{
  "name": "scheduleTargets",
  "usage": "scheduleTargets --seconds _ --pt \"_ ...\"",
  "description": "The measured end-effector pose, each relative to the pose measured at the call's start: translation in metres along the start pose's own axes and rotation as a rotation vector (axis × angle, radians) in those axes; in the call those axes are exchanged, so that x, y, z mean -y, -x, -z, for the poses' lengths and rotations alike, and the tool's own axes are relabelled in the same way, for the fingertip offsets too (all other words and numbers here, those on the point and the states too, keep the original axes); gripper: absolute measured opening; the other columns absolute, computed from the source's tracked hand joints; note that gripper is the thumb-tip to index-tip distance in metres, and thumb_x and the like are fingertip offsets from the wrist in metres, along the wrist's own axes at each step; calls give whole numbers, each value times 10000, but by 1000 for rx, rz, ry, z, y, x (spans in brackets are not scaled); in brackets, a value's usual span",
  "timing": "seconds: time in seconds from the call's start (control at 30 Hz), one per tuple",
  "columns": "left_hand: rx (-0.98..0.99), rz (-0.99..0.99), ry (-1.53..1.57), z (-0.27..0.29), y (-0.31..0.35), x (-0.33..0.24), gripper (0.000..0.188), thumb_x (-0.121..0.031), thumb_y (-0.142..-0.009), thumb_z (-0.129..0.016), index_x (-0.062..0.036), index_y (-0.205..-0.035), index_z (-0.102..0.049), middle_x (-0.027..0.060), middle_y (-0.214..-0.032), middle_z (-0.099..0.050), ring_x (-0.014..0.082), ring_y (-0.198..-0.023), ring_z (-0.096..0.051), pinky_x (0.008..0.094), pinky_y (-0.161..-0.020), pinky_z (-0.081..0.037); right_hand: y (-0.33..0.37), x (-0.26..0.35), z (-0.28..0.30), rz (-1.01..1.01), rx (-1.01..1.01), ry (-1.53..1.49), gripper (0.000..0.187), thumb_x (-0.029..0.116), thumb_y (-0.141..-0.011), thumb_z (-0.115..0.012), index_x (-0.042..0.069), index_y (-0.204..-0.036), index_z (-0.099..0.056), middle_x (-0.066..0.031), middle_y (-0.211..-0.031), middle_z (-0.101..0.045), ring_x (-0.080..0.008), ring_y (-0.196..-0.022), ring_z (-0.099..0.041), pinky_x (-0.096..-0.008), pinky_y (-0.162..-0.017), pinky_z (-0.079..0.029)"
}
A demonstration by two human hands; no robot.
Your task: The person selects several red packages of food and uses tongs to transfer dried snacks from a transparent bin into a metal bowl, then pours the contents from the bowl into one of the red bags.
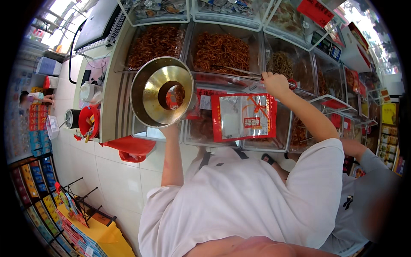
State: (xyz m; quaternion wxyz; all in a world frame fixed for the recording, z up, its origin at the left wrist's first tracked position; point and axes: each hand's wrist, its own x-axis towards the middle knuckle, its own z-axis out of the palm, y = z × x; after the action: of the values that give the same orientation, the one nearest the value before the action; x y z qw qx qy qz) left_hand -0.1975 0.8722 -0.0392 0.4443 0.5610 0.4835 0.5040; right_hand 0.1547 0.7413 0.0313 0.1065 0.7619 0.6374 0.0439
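My left hand (171,129) is raised beneath a wide brass-coloured metal funnel (153,93), which hides most of its fingers. The wrist and the lower edge of the hand show below the rim. Something red and brown shows through the funnel's hole. Closed around the handle end of thin metal tongs (242,70), my right hand (276,84) is above the bins. The tongs point left toward a clear bin of reddish-brown dried strips (222,50). A flat red-bordered bag (233,115) with a clear window lies on the bins in front of me.
Another bin of dried strips (156,43) is at the far left, and a bin of small brownish pieces (280,64) at the right. A red cup (88,122) stands on the left counter. Close on my right is a person in a grey shirt (364,199).
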Motion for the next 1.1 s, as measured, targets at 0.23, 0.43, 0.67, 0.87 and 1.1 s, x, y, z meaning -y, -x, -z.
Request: scheduleTargets --seconds 0.23,0.43,0.67,0.87,1.1 --pt "-45 49 186 -12 -2 -8 353 -63 -692 -646 52 -992 -499 99 -987 -546 175 -836 -532 274 -723 -440 7 4 -5 -63 -67 -7 246 305 -765 -543 76 -841 -495 -86 -709 -565 -245 -612 -582 -353 -516 -453" --pt "-4 -28 191 -14 -1 2 362 -50 -695 -636 52 -1011 -491 91 -1002 -540 165 -830 -531 263 -714 -440 12 12 -3 -146 -124 -24 230 307 -754 -546 89 -820 -520 -80 -697 -568 -244 -611 -581 -352 -516 -453" --pt "-26 20 126 -12 1 -2 267 -52 -724 -598 66 -953 -530 100 -956 -565 157 -837 -531 262 -706 -432 15 24 -3 -215 -109 -14 240 315 -754 -545 93 -847 -535 -73 -705 -572 -241 -627 -584 -359 -527 -453" --pt "-31 -26 168 -15 1 -12 266 -74 -737 -589 76 -948 -529 95 -954 -571 168 -833 -534 270 -745 -417 18 25 -2 -217 -167 -23 240 316 -757 -545 93 -845 -537 -78 -703 -568 -243 -620 -580 -359 -538 -449" --pt "-43 -6 201 -16 3 -17 273 -78 -734 -589 77 -950 -527 103 -957 -570 179 -839 -535 277 -757 -415 19 28 -1 -239 -167 -35 243 320 -769 -534 98 -867 -542 -81 -708 -572 -251 -618 -578 -364 -551 -450"
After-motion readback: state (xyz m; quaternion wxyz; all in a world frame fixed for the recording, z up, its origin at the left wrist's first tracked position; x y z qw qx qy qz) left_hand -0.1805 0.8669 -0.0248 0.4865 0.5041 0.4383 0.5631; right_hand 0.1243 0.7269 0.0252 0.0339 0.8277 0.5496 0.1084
